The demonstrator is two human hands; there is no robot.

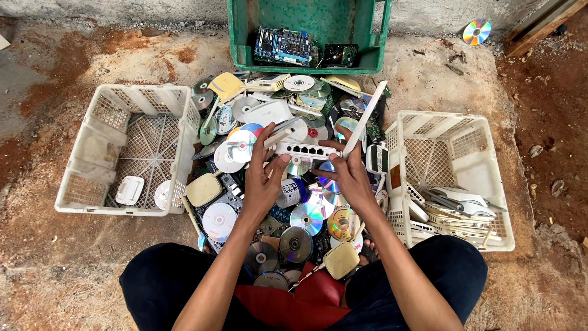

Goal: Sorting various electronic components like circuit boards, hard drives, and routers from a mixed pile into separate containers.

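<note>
**Handling hazards: router held over a loose scrap pile**

The person holds a white router point(306, 149) above the pile of discs point(306, 216), its row of ports facing the camera. The left hand point(262, 184) is clenched on the router's left end, with the fingers wrapped over the top. The right hand point(350, 178) grasps the right end beside the raised antenna point(365, 118).

Likely faults, judged from this position:

- The antenna stands tilted and unsupported. Pressure from the right hand could snap or fold it at the hinge.
- The router hangs by its two ends only. A slackened grip would drop it onto the discs and circuit boards below.
- Discs lie stacked and overlapping. A forearm brushing them could slide several off the pile toward the left white crate point(131, 147) or right white crate point(453, 178).
- Board edges in the pile may scratch bare skin.
</note>
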